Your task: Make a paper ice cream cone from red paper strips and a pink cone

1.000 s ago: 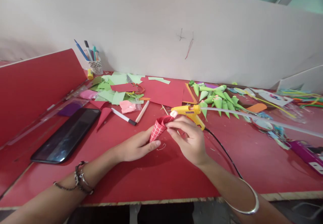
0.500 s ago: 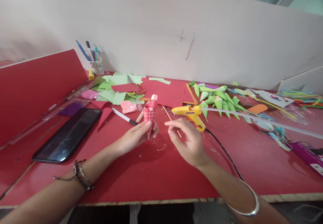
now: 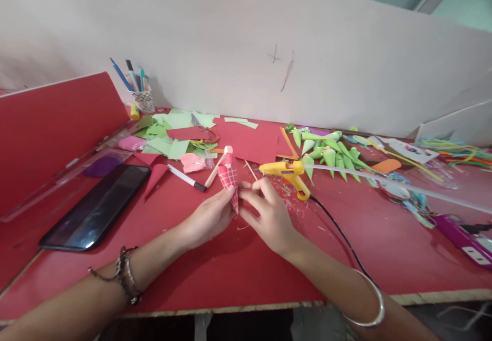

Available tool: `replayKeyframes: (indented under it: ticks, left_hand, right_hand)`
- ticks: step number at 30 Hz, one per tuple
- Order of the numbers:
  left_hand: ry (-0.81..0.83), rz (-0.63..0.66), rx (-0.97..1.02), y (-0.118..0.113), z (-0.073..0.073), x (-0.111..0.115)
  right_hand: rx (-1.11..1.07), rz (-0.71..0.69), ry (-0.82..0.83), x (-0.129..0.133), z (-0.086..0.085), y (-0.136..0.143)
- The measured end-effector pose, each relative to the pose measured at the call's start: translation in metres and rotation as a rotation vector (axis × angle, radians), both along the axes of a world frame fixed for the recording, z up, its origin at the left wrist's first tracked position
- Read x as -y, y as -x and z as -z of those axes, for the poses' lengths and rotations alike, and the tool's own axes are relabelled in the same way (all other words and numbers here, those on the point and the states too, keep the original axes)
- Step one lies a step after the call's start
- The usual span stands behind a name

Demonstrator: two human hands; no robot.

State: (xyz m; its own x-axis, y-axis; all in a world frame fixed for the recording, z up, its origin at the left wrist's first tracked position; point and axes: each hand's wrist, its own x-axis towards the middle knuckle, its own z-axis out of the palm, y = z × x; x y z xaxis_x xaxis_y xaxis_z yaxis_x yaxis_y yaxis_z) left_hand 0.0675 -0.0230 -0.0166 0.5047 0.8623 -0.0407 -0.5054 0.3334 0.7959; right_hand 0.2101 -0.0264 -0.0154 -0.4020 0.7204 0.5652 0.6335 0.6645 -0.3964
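Observation:
A red paper cone with a white grid pattern is held point-down, leaning a little to the left. At its top sits a small pale pink-white piece. My left hand is closed around the cone's lower part, its thumb in front. From the right, my right hand meets the cone near its pointed end, with bent fingers and thumb at its side; the exact contact is partly hidden. Just beyond my right hand, a yellow glue gun lies with a long glue stick in its back.
Left are a black phone, a marker and a plain red cone. Green paper pieces and a red sheet lie behind. Several green cones are piled right, near a purple power strip. A black cord runs to the table's front.
My right hand has moved left to the cone's lower end. The cone has tipped to the left in my left hand. The glue gun stays where it lay.

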Motion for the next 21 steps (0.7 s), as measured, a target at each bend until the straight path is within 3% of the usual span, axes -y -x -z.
replayKeyframes:
  ticks: [7,12,17,21]
  left_hand:
    - [-0.057,-0.006,-0.053,-0.002,0.002,0.003]
    - [-0.160,-0.035,-0.200,0.005,0.005,0.001]
    - [-0.276,-0.114,-0.567,0.014,-0.002,-0.003]
    - [-0.368,-0.077,-0.613,0.013,-0.009,-0.005]
  right_hand:
    - [-0.057,-0.019,-0.003,0.002,0.003,0.001]
    - [-0.180,-0.035,-0.010,0.001,-0.004,-0.002]
    - [-0.359,-0.102,0.144,0.000,-0.009,-0.003]
    - [-0.469,-0.156,0.265,0.000,-0.007,-0.002]
